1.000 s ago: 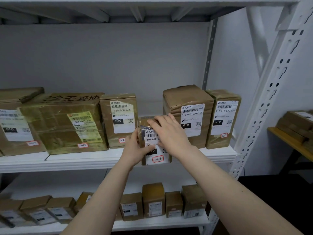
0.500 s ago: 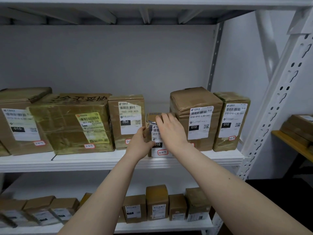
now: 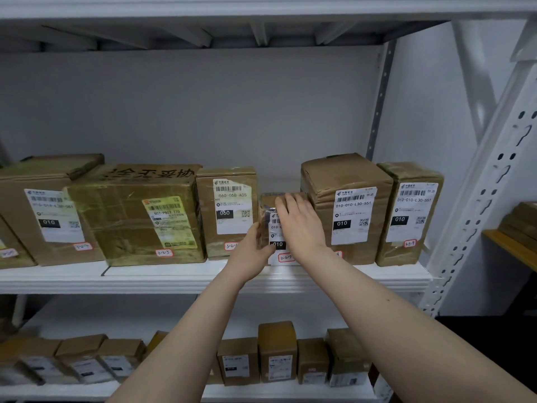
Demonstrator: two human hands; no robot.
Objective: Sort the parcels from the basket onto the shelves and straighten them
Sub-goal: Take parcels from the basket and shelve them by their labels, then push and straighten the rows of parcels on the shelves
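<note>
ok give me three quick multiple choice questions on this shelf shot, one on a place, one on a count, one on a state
1. Where is the small parcel?
A) on the lower shelf
B) on the upper shelf, between the 060 parcel and the taller 010 parcel
C) on top of the yellow-label box

2. How many parcels stand to the right of it on that shelf?
A) one
B) two
C) four

3. What are the left hand and the right hand doing?
A) both hold the small parcel
B) only the left touches it
C) both hang free

Answers:
1 B: it sits in the gap between those two parcels.
2 B: only the taller 010 parcel and the end parcel stand there.
3 A: the left hand grips its left side and the right hand's fingers lie over its top.
</note>
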